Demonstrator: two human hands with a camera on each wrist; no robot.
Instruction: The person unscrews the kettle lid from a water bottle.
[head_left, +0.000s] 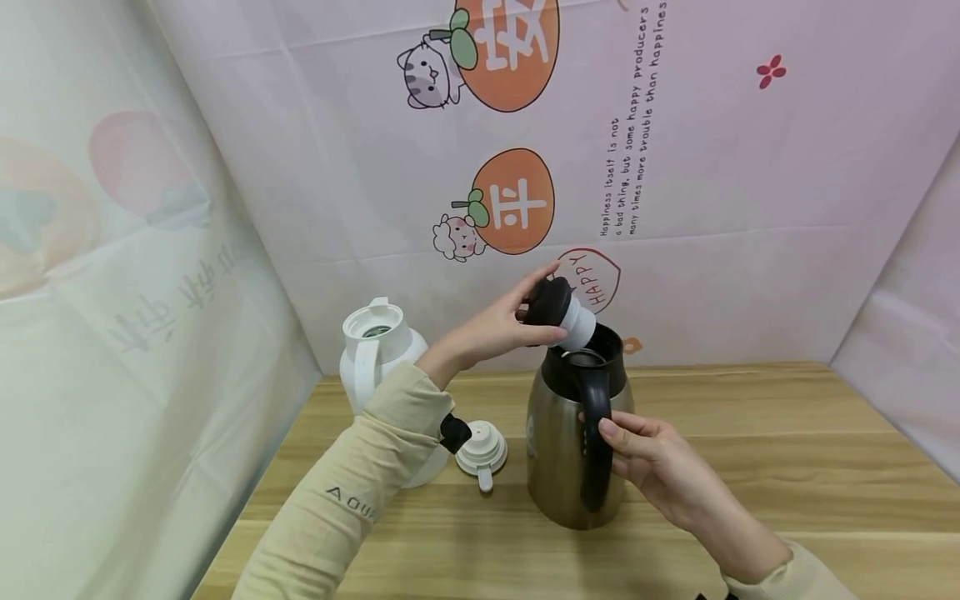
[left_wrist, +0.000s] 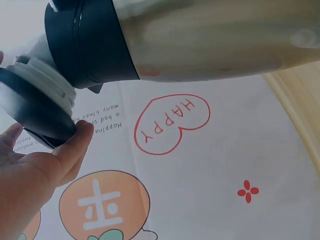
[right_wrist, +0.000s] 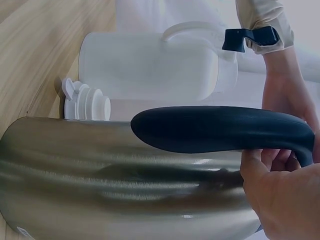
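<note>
A steel vacuum jug [head_left: 551, 442] with a black collar and black handle [head_left: 596, 450] stands upright on the table. My left hand [head_left: 506, 325] grips a black-and-white jug stopper [head_left: 549, 302], tilted at the jug's mouth, its white end over the opening. In the left wrist view the stopper's threaded white part [left_wrist: 47, 75] is close to the black collar [left_wrist: 92, 42]; whether they touch I cannot tell. My right hand [head_left: 660, 462] holds the handle, thumb on its near side; in the right wrist view this hand [right_wrist: 285, 195] partly hides behind the handle.
Left of the steel jug stands a white jug [head_left: 408, 346] with its top uncovered, partly behind my left arm. A white stopper [head_left: 482, 450] lies on the wooden table [head_left: 750, 467] between the two jugs. A printed cloth [head_left: 360, 167] hangs close behind.
</note>
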